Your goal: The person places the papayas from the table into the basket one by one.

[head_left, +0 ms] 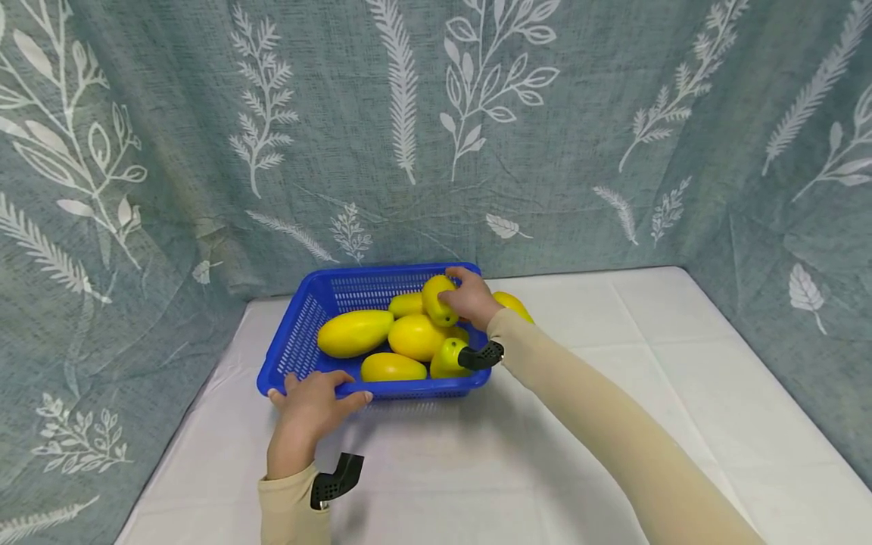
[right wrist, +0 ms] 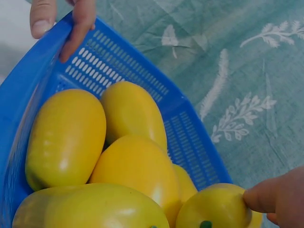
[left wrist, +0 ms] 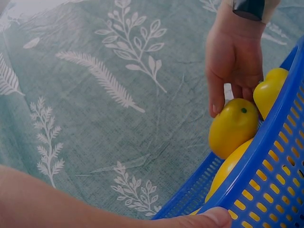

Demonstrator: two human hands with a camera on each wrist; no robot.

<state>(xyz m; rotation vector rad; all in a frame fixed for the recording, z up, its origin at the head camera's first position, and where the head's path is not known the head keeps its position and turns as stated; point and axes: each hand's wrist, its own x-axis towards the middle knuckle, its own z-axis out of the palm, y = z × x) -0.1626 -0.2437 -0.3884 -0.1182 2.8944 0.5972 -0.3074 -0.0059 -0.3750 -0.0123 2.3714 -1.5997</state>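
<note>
A blue plastic basket (head_left: 409,389) with slotted walls holds several yellow mangoes, among them a long one (head_left: 354,333) at the left and a smaller one (head_left: 393,368) by the front wall. My left hand (head_left: 309,409) grips the basket's front-left rim, thumb outside and fingers inside. At the basket's right rear, my right hand (head_left: 470,297) holds a yellow mango (head_left: 439,301) between thumb and fingers, over the other fruit. The left wrist view shows this held mango (left wrist: 232,128) with its green stem end facing the camera; in the right wrist view part of it (right wrist: 213,206) is cut off.
Another yellow mango (head_left: 512,305) lies on the white-covered table (head_left: 579,454) just right of the basket, partly hidden by my right wrist. A grey-green curtain (head_left: 422,212) with white leaf prints hangs behind the table and along both sides.
</note>
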